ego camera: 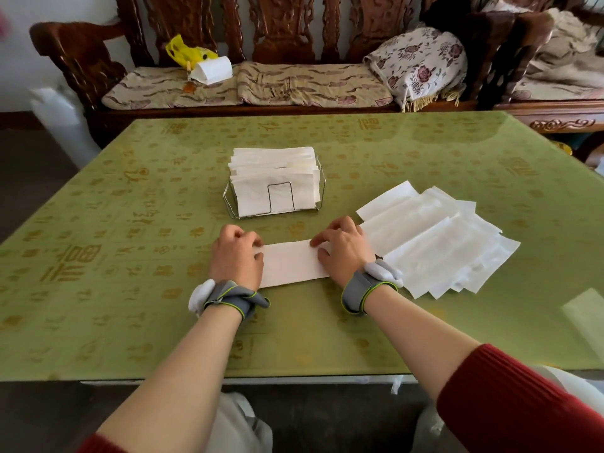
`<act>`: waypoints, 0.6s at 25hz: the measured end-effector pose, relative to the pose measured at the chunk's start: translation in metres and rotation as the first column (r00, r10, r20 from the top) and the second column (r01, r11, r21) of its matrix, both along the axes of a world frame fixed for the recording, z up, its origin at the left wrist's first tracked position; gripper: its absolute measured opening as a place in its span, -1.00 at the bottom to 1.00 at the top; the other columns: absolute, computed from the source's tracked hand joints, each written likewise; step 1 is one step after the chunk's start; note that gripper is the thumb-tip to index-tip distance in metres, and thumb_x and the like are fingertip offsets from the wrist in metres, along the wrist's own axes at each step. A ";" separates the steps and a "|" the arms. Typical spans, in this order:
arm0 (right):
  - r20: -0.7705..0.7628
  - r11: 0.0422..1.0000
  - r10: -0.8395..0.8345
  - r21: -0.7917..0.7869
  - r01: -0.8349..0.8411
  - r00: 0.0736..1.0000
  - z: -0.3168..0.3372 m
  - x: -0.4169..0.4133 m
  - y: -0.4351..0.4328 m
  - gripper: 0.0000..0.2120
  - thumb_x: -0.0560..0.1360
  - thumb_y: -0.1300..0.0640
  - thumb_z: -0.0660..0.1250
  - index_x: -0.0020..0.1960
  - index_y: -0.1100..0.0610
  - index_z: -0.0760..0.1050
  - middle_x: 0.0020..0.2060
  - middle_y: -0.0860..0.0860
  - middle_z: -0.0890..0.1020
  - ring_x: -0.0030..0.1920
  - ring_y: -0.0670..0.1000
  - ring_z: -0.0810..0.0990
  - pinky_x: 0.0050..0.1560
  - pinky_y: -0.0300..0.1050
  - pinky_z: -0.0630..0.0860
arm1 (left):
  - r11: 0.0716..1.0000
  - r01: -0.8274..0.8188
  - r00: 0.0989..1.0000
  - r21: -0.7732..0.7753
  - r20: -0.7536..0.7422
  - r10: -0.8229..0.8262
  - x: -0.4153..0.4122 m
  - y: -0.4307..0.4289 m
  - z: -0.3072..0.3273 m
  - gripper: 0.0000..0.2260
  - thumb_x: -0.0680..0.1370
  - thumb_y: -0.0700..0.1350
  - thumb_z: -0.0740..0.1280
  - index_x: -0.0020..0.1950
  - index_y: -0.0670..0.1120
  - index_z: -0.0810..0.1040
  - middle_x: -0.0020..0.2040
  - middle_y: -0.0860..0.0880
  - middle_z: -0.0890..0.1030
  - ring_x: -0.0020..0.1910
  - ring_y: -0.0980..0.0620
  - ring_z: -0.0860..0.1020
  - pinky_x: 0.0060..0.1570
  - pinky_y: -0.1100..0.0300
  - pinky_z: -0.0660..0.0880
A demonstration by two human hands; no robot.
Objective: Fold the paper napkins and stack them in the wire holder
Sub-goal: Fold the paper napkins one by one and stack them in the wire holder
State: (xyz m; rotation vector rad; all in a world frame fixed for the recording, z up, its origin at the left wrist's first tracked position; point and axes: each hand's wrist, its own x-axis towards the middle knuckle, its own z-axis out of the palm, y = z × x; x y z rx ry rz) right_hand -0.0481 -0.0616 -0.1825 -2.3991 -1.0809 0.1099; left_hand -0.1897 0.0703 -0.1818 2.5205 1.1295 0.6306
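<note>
Green patterned tabletop (pixel 130 223); carved wooden bench (pixel 284 27) behind.

- Folded napkin (pixel 291 263): lies flat, spanning between both sets of fingers.
- Left hand (pixel 237 256): fingers curled, pinching the napkin's left end.
- Right hand (pixel 343 250): fingers curled, pinching its right end.
- Wire holder (pixel 279 184): packed with folded napkins, just beyond the fingertips.
- Loose napkin pile (pixel 434 237): just right of the right hand's fingers.

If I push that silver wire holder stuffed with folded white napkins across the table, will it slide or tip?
It probably slides easily: the thin silver wire holder looks light and the green table cover is glossy. Tipping seems unlikely; its base looks wide and low. The folded white napkins stand above the wire, so a jolt might fan them.
</note>
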 end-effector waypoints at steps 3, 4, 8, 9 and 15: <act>-0.010 1.000 0.012 0.014 -0.012 1.000 0.000 -0.003 -0.003 -0.74 0.48 0.12 0.22 0.08 -0.09 0.57 0.12 -0.03 0.41 0.17 0.09 0.36 0.11 -0.07 0.45 | 0.998 -0.025 0.997 0.052 -0.077 0.029 0.001 0.001 -0.002 -0.89 0.44 -0.17 0.36 -0.06 -0.01 0.59 0.11 -0.05 0.47 0.06 -0.15 0.45 0.02 0.05 0.42; -0.015 0.999 0.032 0.025 -0.032 0.999 0.001 -0.001 -0.008 -0.74 0.48 0.12 0.23 0.09 -0.08 0.57 0.13 -0.03 0.42 0.17 0.09 0.36 0.13 -0.10 0.42 | 0.996 -0.024 0.998 0.088 -0.056 0.029 0.001 -0.003 -0.001 -0.88 0.43 -0.17 0.37 -0.07 0.01 0.59 0.12 -0.03 0.47 0.07 -0.15 0.44 0.03 0.03 0.43; 0.014 0.992 0.009 0.123 -0.011 1.000 0.014 0.015 -0.037 -0.69 0.43 0.23 0.26 0.08 -0.05 0.59 0.13 0.00 0.46 0.16 0.10 0.38 0.15 -0.15 0.35 | 0.939 0.266 0.962 0.216 -0.007 -0.271 0.021 -0.047 0.004 -0.81 0.33 -0.23 0.44 -0.11 0.00 0.61 0.19 -0.02 0.52 0.17 -0.15 0.46 0.06 -0.03 0.46; 0.023 0.985 -0.023 0.171 0.019 0.999 0.019 0.021 -0.047 -0.68 0.42 0.26 0.26 0.06 -0.04 0.60 0.12 0.00 0.47 0.16 0.10 0.39 0.15 -0.16 0.35 | 0.885 0.393 0.917 0.249 -0.038 -0.396 0.030 -0.063 0.005 -0.80 0.31 -0.25 0.45 -0.13 -0.01 0.62 0.22 -0.05 0.53 0.22 -0.17 0.47 0.08 -0.06 0.48; 0.027 0.931 -0.191 0.321 0.172 0.981 0.026 0.051 -0.092 -0.61 0.38 0.38 0.23 0.01 -0.01 0.62 0.07 0.00 0.51 0.14 0.09 0.43 0.11 -0.28 0.21 | 0.619 0.732 0.679 0.283 -0.376 -0.631 0.083 -0.118 0.011 -0.73 0.52 -0.23 0.18 0.14 -0.05 0.56 0.50 0.05 0.23 0.51 -0.01 0.10 0.28 0.00 0.30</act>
